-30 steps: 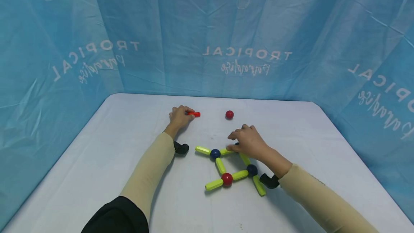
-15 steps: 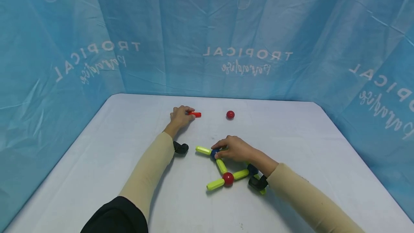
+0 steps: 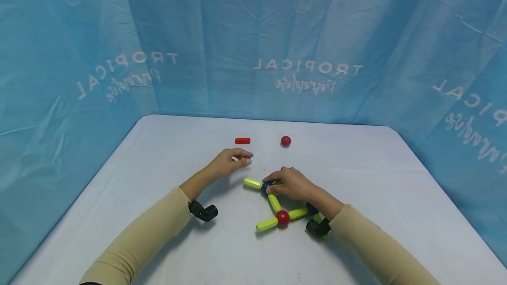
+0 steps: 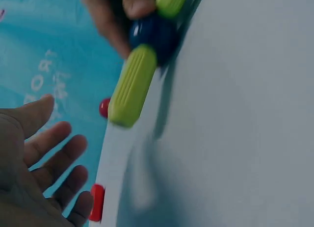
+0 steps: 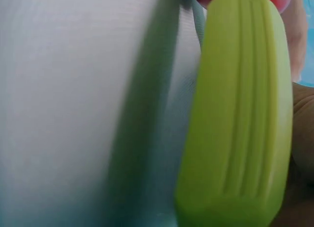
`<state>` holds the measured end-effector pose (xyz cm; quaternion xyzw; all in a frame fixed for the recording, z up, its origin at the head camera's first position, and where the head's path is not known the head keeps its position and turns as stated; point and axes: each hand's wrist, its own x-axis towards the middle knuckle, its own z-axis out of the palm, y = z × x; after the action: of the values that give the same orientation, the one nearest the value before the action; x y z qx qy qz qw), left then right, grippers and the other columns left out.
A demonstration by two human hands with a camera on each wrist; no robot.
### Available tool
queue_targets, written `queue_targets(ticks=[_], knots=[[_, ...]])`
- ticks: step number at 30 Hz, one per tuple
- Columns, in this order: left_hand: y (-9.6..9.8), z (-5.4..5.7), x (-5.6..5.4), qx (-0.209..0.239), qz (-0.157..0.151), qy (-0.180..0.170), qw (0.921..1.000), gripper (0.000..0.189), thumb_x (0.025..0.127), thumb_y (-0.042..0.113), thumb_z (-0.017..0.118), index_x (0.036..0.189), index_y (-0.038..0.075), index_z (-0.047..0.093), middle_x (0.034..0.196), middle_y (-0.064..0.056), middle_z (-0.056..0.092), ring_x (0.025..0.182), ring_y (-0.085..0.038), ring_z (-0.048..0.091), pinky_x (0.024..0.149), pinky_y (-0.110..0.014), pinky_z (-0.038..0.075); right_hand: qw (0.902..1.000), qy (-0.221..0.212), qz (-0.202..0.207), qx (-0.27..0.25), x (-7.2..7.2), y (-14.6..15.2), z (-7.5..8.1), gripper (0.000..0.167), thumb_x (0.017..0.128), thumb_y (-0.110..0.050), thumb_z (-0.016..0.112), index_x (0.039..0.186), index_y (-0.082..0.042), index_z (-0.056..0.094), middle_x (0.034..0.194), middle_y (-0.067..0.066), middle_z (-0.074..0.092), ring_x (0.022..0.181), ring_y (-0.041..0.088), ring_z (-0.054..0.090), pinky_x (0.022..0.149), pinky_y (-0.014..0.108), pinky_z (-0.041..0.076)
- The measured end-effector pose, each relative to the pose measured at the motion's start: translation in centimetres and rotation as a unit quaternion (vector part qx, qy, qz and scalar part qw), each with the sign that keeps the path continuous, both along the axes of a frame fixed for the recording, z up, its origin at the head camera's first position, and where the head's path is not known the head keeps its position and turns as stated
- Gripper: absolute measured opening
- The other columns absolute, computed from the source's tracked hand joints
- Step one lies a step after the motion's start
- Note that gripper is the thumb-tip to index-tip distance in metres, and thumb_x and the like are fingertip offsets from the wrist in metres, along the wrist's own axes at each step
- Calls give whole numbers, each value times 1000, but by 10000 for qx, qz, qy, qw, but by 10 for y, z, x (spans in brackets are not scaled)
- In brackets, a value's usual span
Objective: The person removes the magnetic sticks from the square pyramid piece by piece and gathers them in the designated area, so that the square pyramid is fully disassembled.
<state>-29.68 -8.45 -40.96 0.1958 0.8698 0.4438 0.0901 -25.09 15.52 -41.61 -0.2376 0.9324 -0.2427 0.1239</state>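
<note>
My left hand [image 3: 228, 163] hovers over the table with nothing in it. In the left wrist view its fingers [image 4: 61, 163] are loosely spread. At the centre, my right hand [image 3: 292, 184] grips a dark blue ball [image 3: 266, 188] between thumb and fingers. That ball joins several yellow-green rods, one of them the rod [image 3: 252, 183] pointing towards my left hand. A red ball [image 3: 283, 218] sits at the structure's near corner, and another dark blue ball [image 3: 312, 208] is partly hidden by the right wrist. The structure's far side lies hidden under the right hand.
A short red rod [image 3: 243, 140] and a loose red ball [image 3: 286, 140] lie farther back on the white table [image 3: 190, 135]. A blue printed cloth [image 3: 245, 34] rises behind the table and along both sides. Black wrist mounts [image 3: 203, 211] stick out from both wrists.
My left hand has let go of the red rod and come nearer to the structure. My right hand has moved left from the structure's far corner and now holds the left blue ball.
</note>
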Motion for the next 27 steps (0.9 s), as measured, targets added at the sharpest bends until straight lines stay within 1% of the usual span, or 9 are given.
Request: queue_targets(ticks=[2,5,8,10,14,17,21,24,27], knots=[[2,-1,12,-134,-285,-129,9994,36,91,29,61,123,12,62,115,-2,66,107,-19,53,88,-33,45,10000,45,-28,-15,0,1,0,34,85,-34,69,118,-27,67,114,-7,68,90,12,49,75,29,39],[5,-3,27,-278,-460,-146,9984,35,89,26,64,120,10,63,112,-3,67,101,-17,54,84,-31,46,9999,64,-83,-5,0,1,-1,35,84,-35,69,119,-28,66,113,-8,68,90,12,48,74,29,39],[6,-8,37,-364,-468,-138,9981,34,88,24,66,118,9,64,108,-4,66,95,-15,55,78,-27,46,9999,77,-134,18,1,1,-2,35,84,-37,69,118,-29,66,113,-8,67,91,11,48,75,29,38],[5,-12,41,-330,-441,-171,9983,33,87,23,67,116,8,65,103,-5,66,90,-14,55,74,-26,45,9999,75,-150,15,2,1,-2,35,84,-37,69,118,-29,66,113,-9,67,91,11,48,75,29,38],[5,-18,45,-200,-244,-298,9991,29,85,21,69,112,11,67,99,-3,66,85,-13,54,72,-24,45,9998,68,-174,-15,4,0,-2,35,83,-37,69,118,-29,67,113,-9,67,91,11,48,75,29,38],[6,-21,48,-79,-16,-286,9996,24,84,19,70,108,13,69,99,-1,67,85,-12,55,73,-24,46,9998,76,-169,-31,4,-1,-2,36,83,-37,70,118,-29,67,112,-9,67,92,11,48,75,29,37],[7,-25,55,-8,220,-92,9997,18,84,17,70,101,14,70,93,-1,66,83,-12,55,72,-25,45,9998,110,-139,-54,3,0,-2,36,83,-37,70,118,-29,67,112,-9,67,90,12,47,73,29,37],[8,-28,60,-73,384,120,9992,14,83,18,71,97,16,71,87,1,65,81,-11,53,72,-26,43,9998,147,-89,-87,3,0,-3,36,83,-38,69,118,-29,67,112,-9,68,89,12,47,72,29,38],[9,-30,63,-141,550,213,9982,12,82,20,72,94,18,72,84,3,64,81,-10,51,73,-26,41,9998,173,-53,-109,3,1,-4,35,83,-37,69,117,-29,67,113,-9,68,89,11,47,73,29,38]])
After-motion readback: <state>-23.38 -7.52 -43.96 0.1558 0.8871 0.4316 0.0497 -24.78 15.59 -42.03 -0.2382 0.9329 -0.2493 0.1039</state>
